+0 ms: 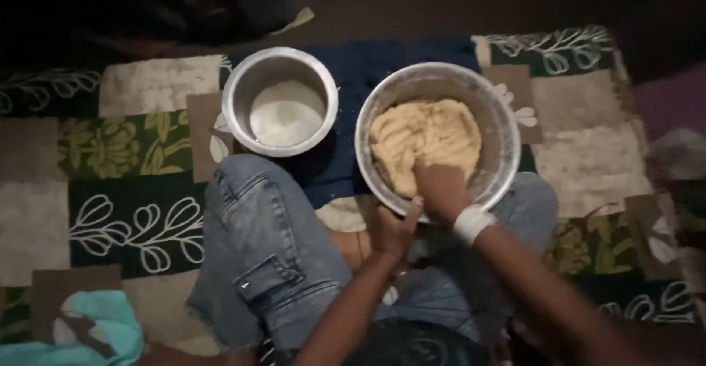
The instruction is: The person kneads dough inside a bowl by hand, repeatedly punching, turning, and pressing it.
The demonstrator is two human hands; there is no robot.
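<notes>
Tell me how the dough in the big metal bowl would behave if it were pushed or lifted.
The dough looks soft and lumpy, so it would probably dent and fold rather than spring back. The right hand is pressed into it, which suggests it yields easily and may be sticky. It fills much of the big bowl, so it is likely heavy; the left hand grips the rim.

1. The dough bowl (438, 137) sits on the patchwork mat (125, 145), between the person's knees.
2. The dough (423, 142) lies in the dough bowl.
3. The right hand (440, 188) is in the dough bowl, on the dough.
4. The left hand (397, 228) touches the dough bowl's near rim.
5. The flour pot (280, 101) stands just left of the dough bowl.
</notes>
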